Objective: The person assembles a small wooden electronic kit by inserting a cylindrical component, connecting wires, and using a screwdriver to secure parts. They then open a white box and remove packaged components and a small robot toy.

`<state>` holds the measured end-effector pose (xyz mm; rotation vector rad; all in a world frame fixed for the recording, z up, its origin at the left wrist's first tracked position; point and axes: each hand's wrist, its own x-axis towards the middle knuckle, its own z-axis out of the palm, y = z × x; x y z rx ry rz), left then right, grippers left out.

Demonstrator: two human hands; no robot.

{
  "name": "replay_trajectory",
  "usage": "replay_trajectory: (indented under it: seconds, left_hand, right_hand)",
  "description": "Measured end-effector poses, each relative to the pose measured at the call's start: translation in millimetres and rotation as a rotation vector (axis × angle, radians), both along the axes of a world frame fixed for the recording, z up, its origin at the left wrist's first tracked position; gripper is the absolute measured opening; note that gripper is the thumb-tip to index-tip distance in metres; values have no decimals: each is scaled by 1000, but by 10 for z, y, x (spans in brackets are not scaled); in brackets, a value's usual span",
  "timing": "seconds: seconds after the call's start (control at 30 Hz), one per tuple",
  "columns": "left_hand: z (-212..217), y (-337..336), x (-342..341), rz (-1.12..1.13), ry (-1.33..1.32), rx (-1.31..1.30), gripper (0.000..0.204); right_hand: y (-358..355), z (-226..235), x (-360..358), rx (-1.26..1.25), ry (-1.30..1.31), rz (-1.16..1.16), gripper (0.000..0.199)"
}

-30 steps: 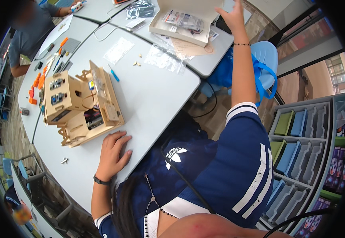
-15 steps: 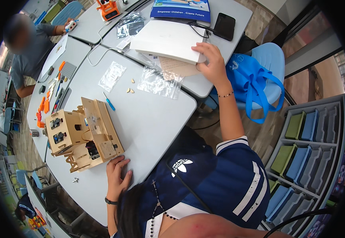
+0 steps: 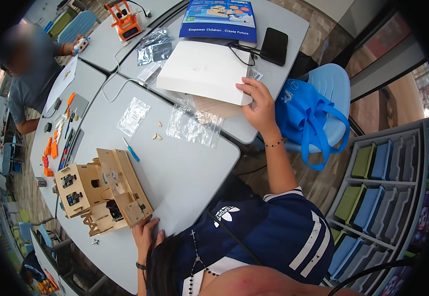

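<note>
My right hand (image 3: 256, 101) reaches out across the grey table (image 3: 185, 172) and grips the near right corner of a flat white box (image 3: 199, 71). A clear plastic bag (image 3: 192, 126) and a brown sheet (image 3: 217, 106) lie just under that corner. My left hand (image 3: 145, 231) rests flat on the table at its near edge, fingers touching the base of a wooden house model (image 3: 103, 195) fitted with small circuit boards. Hair partly hides this hand's wrist.
A blue screwdriver (image 3: 131, 150), a small bag (image 3: 133, 116) and tiny wooden bits lie mid-table. A blue-lidded box (image 3: 219, 19) and a black phone (image 3: 273, 45) sit beyond. A blue bag (image 3: 308, 116) hangs on a chair. Another person (image 3: 27, 74) sits far left; bin shelves (image 3: 382, 182) stand right.
My right arm has drawn back from a far reach and now holds the white box's corner. My left hand has stayed by the wooden model. The view has tilted farther over the tables.
</note>
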<state>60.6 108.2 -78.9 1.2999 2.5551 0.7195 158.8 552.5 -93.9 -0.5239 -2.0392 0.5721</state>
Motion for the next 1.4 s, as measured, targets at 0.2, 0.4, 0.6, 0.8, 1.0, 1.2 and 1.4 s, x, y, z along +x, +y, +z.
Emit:
replay_trajectory:
  seconds: [0.2,0.4,0.6,0.8,1.0,1.2,1.4]
  left_hand:
    - [-11,-6,-13,-12,35,-22,33]
    - [-14,-18,-6,5,14,-30,33]
    - [-13,-17,-19,-16,4,-10,34]
    - [36,28,2,-10,50,-39,40]
    - [33,14,11,1,44,-63,47]
    - [-8,9,4,19,65,-86,49]
    - [0,42,-19,22,53,-110,49]
  right_hand:
    - [19,-49,-15,21,23,-8,43]
    - [3,-29,-12,10,20,-21,42]
    - [-13,-10,-5,-21,17,-17,42]
    - [0,-20,-11,1,16,-15,42]
    - [4,-39,-10,-13,24,-11,43]
    - [4,-37,-6,-24,30,-5,44]
    - [-10,-21,1,-33,28,-1,44]
